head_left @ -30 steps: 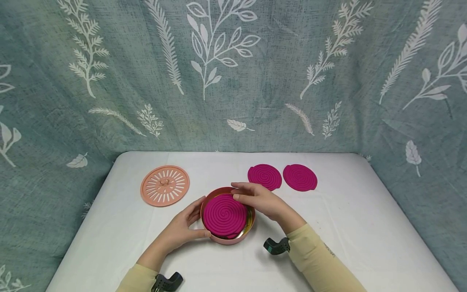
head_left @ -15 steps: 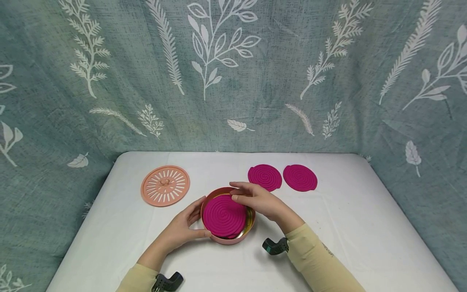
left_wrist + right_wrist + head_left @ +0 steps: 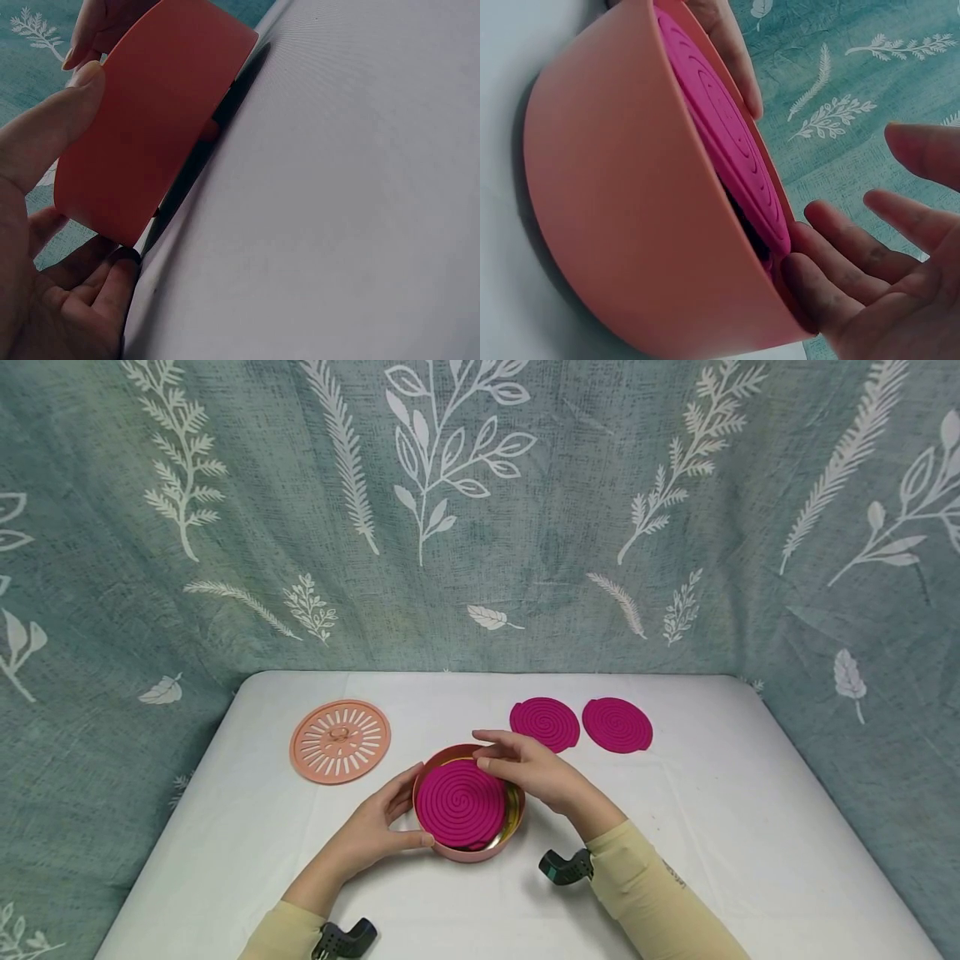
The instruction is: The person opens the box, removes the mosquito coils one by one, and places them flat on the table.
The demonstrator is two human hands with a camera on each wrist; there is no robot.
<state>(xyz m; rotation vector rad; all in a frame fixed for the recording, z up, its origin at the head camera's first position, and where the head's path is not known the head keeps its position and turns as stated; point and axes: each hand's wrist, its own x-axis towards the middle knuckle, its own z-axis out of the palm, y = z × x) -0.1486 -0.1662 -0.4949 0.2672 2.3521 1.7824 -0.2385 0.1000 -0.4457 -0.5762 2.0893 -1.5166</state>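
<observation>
A round coral tin (image 3: 468,857) with a gold inside stands on the table, holding a magenta spiral mosquito coil (image 3: 460,802). The coil sits toward the tin's left side, and the edge of another magenta piece shows beneath it. My left hand (image 3: 375,827) grips the tin's left side, thumb at the front rim and fingers behind. Over the far right rim reaches my right hand (image 3: 536,768). In the right wrist view, some of its fingertips (image 3: 802,274) touch beside the coil's edge at the rim, while other fingers extend apart from it.
A coral slotted lid (image 3: 340,742) with a small raised centre lies at the back left. Two more magenta coils lie flat behind the right hand, one nearer (image 3: 545,724) and one farther right (image 3: 617,725). White cloth covers the table (image 3: 750,827); a patterned curtain (image 3: 555,527) hangs behind.
The top coil has shifted slightly to the left inside the tin. My right hand's fingers have moved a little; the left hand keeps its grip and the tin stays in place.
</observation>
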